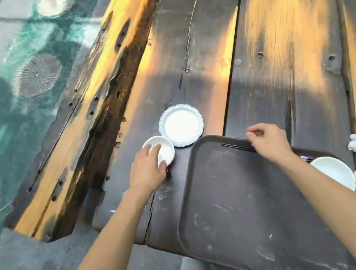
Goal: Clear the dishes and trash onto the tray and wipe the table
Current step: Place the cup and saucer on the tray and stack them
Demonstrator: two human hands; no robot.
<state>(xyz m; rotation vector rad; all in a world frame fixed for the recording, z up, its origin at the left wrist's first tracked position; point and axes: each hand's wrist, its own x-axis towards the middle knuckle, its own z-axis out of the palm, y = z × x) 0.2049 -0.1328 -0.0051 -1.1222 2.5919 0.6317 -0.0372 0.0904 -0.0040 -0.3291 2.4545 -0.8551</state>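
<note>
One bowl [166, 151] gripped by left hand [147, 170], chopsticks [236, 147] pinched by right hand [268, 143]

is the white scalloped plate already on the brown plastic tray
No, the scalloped plate lies on the dark wooden table, outside the tray.

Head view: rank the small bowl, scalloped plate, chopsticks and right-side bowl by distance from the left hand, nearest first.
1. small white bowl: gripped by the left hand.
2. scalloped plate: just beyond that bowl.
3. chopsticks: on the tray, at the right hand.
4. larger white bowl: far right.
</note>
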